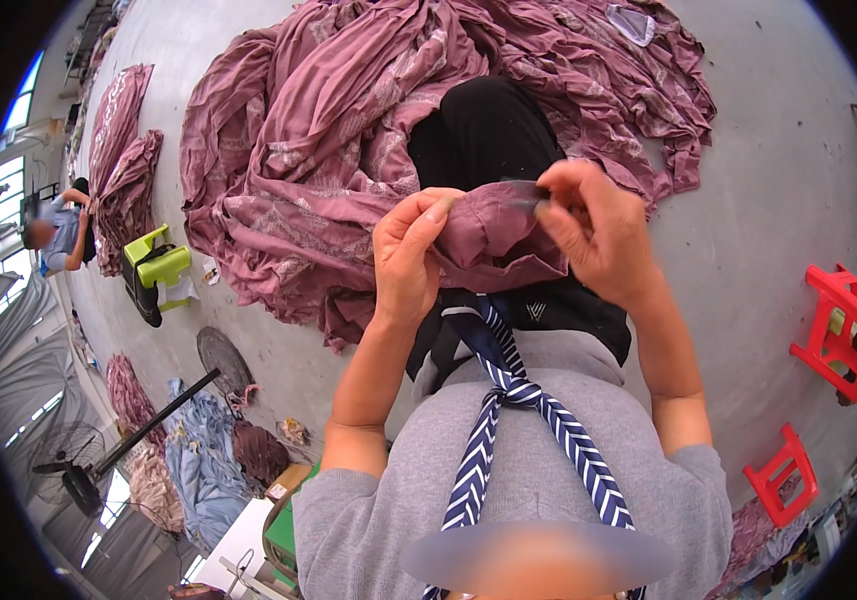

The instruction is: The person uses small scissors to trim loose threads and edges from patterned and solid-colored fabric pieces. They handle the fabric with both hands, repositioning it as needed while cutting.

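Observation:
A large heap of dusty-pink patterned fabric (339,100) spreads on the floor before me and runs over my lap. My left hand (409,250) pinches a gathered edge of this fabric between thumb and fingers. Close by on the right, my right hand (599,235) has its fingers curled and closed at the other side of the held fold. A small dark thing (523,193), blurred, shows at its fingertips against the fabric; its kind is not clear. Black trousers cover my bent knee (499,125) under and beside the cloth.
A lime-green stool (161,262) with a dark cloth stands at left, near another person (64,230) beside more pink fabric (119,150). Red plastic stools (842,330) are at right. A black fan (79,485) and piles of blue fabric (207,460) lie at lower left.

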Available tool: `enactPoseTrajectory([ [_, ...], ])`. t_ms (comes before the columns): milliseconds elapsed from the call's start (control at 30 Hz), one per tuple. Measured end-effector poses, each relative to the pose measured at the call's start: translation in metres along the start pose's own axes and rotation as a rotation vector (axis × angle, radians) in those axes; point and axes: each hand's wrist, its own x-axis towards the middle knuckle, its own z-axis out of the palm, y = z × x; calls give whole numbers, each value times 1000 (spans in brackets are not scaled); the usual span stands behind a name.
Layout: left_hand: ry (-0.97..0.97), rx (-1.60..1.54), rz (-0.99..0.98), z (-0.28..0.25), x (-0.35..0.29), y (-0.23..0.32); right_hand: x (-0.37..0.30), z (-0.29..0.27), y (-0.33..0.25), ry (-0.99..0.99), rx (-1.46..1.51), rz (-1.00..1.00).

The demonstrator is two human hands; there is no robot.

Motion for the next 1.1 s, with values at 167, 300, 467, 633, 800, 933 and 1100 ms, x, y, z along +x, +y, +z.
enactPoseTrajectory([
  [167,11,130,88,3,2,0,-11,7,1,-30,-28,-64],
  [300,8,233,134,7,1,4,-8,8,1,-25,-90,-89],
  [467,14,276,142,6,0,5,-6,8,-1,-6,-109,-93],
  [633,24,292,169,5,1,6,-5,9,0,0,-86,-82],
  [800,1,320,143,3,0,6,-3,9,0,-27,-67,-84],
  [933,-14,328,144,0,0,5,-3,9,2,-38,-76,-110],
  [1100,17,283,174,1,2,6,-4,6,3,-38,-64,-116],
])
